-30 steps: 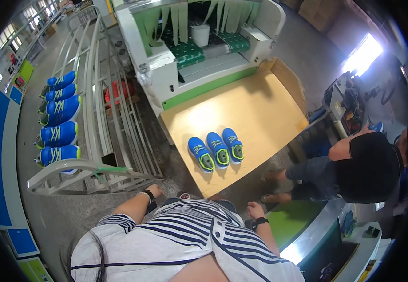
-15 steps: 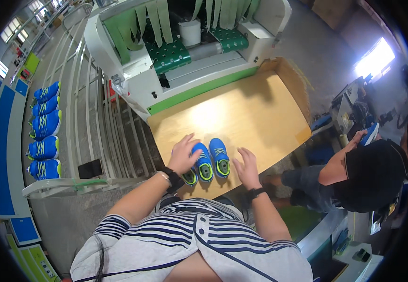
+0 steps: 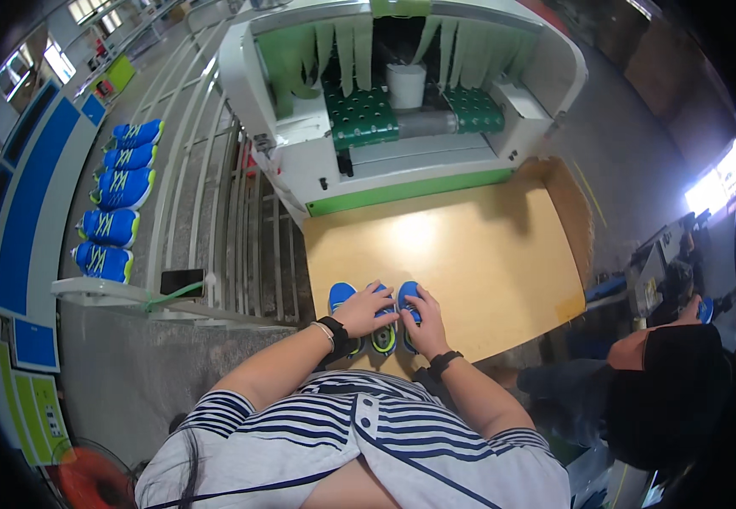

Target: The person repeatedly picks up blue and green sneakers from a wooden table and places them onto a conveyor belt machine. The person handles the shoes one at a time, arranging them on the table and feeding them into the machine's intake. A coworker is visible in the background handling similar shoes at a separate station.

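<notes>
Three blue children's sneakers with lime-green trim stand in a row at the near edge of a tan board (image 3: 470, 246), toes pointing away from me. My left hand (image 3: 366, 312) reaches over the left shoe (image 3: 341, 293), its spread fingers lying across the middle shoe (image 3: 383, 341) and covering most of its upper. On the right shoe (image 3: 408, 291), my right hand (image 3: 425, 327) rests with fingers curled over the upper and the thumb along its inner side. Both hands hide the straps and laces.
Beyond the board stands a white-and-green machine (image 3: 410, 191) with hanging strips, a perforated green belt (image 3: 359, 119) and a white cup-like cylinder (image 3: 406, 85). Left, a metal rack (image 3: 257, 220) stands near several blue sneakers (image 3: 122, 188) in a line. At right is a co-worker in dark clothing (image 3: 673, 390).
Both hands have come down and inward onto the shoes, from hovering around them. The view has shifted, so the machine and rack appear farther right. The co-worker's arm has moved.
</notes>
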Motion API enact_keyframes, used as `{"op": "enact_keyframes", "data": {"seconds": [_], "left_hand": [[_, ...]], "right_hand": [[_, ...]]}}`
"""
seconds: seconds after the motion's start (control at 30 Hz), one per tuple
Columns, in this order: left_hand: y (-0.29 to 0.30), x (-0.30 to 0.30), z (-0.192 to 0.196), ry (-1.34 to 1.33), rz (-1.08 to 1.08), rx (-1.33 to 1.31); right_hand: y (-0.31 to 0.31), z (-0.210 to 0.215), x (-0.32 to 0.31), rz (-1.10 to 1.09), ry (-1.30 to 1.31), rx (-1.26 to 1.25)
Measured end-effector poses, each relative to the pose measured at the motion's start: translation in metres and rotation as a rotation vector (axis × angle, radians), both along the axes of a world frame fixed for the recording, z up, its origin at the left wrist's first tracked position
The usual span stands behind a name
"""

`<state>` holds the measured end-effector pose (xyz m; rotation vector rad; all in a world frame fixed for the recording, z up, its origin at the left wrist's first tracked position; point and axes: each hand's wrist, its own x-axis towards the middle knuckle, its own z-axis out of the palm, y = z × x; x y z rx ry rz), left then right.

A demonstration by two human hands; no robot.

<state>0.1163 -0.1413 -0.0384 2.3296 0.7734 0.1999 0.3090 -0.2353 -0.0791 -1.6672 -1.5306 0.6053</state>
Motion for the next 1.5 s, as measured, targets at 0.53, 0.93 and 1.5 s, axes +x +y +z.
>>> {"op": "enact_keyframes", "data": {"seconds": [0.53, 0.93, 1.5], "left_hand": [[-0.043, -0.036, 0.005, 0.125, 0.251, 0.181], [-0.043, -0.038, 0.007, 0.145, 0.245, 0.146], [-0.040, -0.034, -0.003, 0.110, 0.234, 0.229]], "right_hand": [[-0.004, -0.008, -0.001, -0.006, 0.032, 0.048], [-0.004, -0.009, 0.000, 0.003, 0.034, -0.004], [-0.006, -0.007, -0.001, -0.051, 0.062, 0.040]]}}
